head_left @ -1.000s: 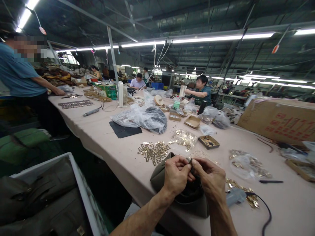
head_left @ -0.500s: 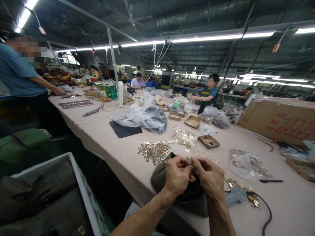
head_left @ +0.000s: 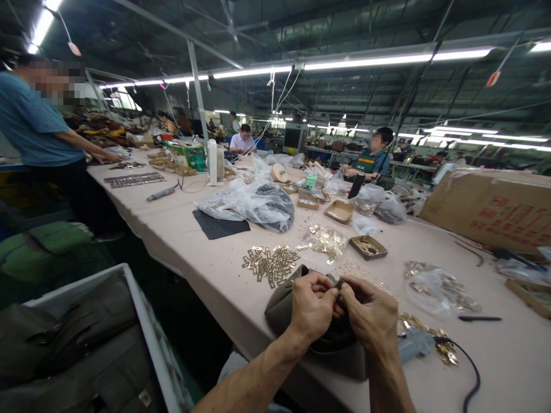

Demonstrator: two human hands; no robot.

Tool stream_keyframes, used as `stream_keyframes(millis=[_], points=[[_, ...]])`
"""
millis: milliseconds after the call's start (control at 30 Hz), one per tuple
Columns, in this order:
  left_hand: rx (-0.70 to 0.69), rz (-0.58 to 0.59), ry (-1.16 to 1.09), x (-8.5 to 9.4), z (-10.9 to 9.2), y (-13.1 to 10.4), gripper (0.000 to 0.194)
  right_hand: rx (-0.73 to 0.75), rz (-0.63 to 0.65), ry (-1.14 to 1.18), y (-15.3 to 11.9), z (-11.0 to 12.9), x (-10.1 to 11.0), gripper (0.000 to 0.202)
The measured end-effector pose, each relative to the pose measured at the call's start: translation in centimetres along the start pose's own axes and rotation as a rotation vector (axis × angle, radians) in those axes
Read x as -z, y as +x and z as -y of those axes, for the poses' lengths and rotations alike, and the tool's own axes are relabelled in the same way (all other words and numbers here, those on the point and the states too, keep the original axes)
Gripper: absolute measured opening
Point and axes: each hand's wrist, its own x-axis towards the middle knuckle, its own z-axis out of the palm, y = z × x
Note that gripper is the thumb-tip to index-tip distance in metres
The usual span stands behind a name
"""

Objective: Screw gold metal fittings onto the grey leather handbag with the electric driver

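Observation:
A dark olive bag (head_left: pixel 279 307) lies at the near edge of the pale table (head_left: pixel 228 264). My left hand (head_left: pixel 313 304) is closed on the bag's upper edge, thumb and fingers pinched together. Close beside it, my right hand (head_left: pixel 369 307) pinches the same edge, its fingertips nearly touching the left ones. Anything small between the fingertips is hidden. Just beyond the bag sits a pile of metal frame-shaped pieces (head_left: pixel 270 265). Right of my right hand lies a grey corded tool (head_left: pixel 415 344) beside loose gold pieces (head_left: pixel 447 351).
A white crate (head_left: pixel 148 338) of olive bags stands at lower left. Plastic bags (head_left: pixel 253 203), small trays (head_left: pixel 368 246), a black pen (head_left: pixel 480 318) and a large cardboard box (head_left: pixel 491 206) are on the table. Several people work around it, one standing at left (head_left: pixel 43 126).
The view has shifted slightly. My right hand's fingers have moved a little on the bag's edge. The person across the table at right has lowered their hands.

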Motion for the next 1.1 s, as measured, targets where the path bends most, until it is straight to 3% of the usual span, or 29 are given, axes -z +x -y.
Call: stream_keyframes(millis=[167,533,733,967,1100], points=[[-0.016,0.009,0.015,0.2,0.1,0.1,0.015,-0.004,-0.050,-0.059,-0.1,0.1,0.3,0.037],[-0.027,0.018,0.024,0.4,-0.2,0.1,0.021,0.015,0.036,0.075,-0.3,0.1,0.3,0.047],[-0.001,0.029,0.002,0.3,-0.5,-0.6,0.026,0.008,-0.050,0.058,-0.5,1.4,0.0,0.046],[-0.012,0.010,0.000,0.6,-0.5,-0.6,0.017,-0.016,0.026,0.112,-0.6,0.8,-0.1,0.043],[-0.016,0.008,0.000,0.6,-0.6,-0.6,0.014,-0.027,-0.001,0.084,-0.7,0.4,0.0,0.037]])
